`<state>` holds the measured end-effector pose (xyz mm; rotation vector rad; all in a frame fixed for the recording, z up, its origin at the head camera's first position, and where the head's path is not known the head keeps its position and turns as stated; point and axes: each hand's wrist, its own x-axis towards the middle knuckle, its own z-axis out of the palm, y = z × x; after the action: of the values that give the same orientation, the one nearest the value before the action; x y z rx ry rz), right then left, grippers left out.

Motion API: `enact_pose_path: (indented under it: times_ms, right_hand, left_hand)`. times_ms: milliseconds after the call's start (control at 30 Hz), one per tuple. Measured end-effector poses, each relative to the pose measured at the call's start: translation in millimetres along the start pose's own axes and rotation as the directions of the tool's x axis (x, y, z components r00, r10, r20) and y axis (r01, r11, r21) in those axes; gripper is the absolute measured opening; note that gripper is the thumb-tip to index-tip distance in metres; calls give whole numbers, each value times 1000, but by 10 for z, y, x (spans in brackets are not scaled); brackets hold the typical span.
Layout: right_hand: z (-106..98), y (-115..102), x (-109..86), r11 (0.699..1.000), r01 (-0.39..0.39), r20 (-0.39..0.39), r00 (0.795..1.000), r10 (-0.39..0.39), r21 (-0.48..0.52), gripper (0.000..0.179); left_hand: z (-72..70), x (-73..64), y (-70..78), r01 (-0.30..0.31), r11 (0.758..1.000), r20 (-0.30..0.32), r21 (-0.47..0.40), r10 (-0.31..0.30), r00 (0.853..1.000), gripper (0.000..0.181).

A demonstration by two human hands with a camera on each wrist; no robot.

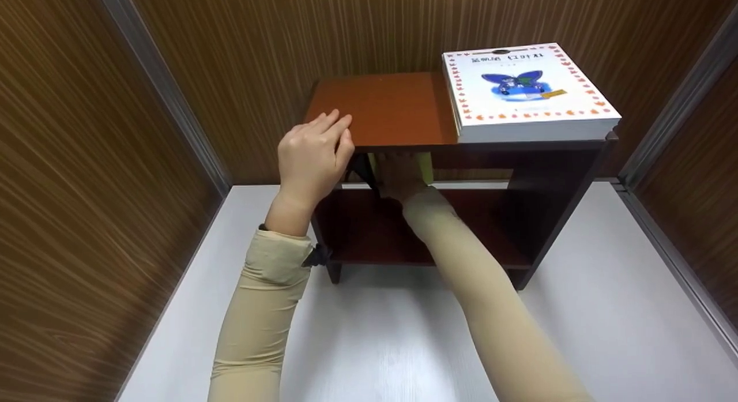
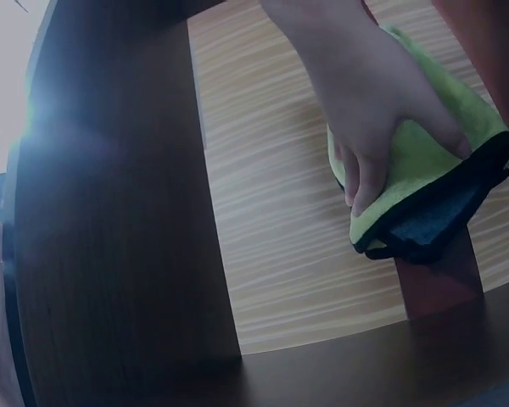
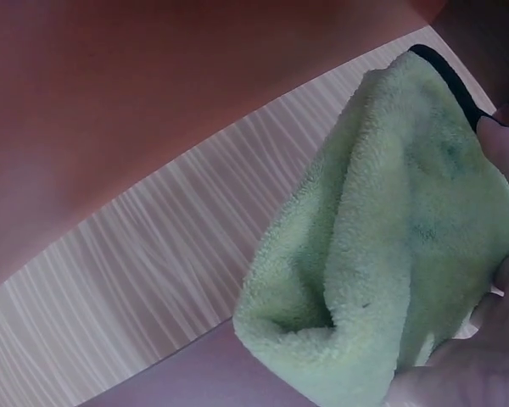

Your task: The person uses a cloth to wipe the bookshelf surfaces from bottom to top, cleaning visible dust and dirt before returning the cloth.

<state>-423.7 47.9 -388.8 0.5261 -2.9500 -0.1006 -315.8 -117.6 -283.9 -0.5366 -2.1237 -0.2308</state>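
Inside a small dark-brown shelf unit (image 1: pixel 383 111), my right hand (image 1: pixel 400 176) holds a folded green cloth (image 1: pixel 426 168), partly hidden under the top board. The left wrist view shows that hand's thumb and fingers pinching the cloth (image 2: pixel 437 165), which has a black border and a dark blue-grey underside. Close up in the right wrist view, the fluffy cloth (image 3: pixel 365 246) hangs in folds near a red-brown board, with fingers along its right side. On the front left corner of the top board rests my left hand (image 1: pixel 314 151), its fingers extended and together.
A thick stack of white picture books (image 1: pixel 530 90) lies on the right half of the top board. The unit has a lower shelf (image 1: pixel 478 217) and side panels (image 1: pixel 556 211). It stands on a white surface (image 1: pixel 369 333), with wood-grain walls (image 1: pixel 230 56) behind and beside it.
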Motion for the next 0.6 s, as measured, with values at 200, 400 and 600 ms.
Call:
enact_pose_path:
  times_ms: [200, 400, 600]
  right_hand:
    - [-12, 10, 18, 999, -1, 35, 999, 3, -46, 105]
    - [7, -15, 64, 999, 1, 23, 1000, 0, -42, 104]
    - [38, -81, 90, 1000, 19, -14, 1000, -19, -12, 99]
  left_hand:
    - [-14, 1, 20, 16, 1000, 10, 12, -16, 1000, 41]
    - [-13, -2, 16, 23, 1000, -12, 17, -22, 1000, 40]
    - [4, -8, 39, 17, 1000, -24, 17, -17, 1000, 40]
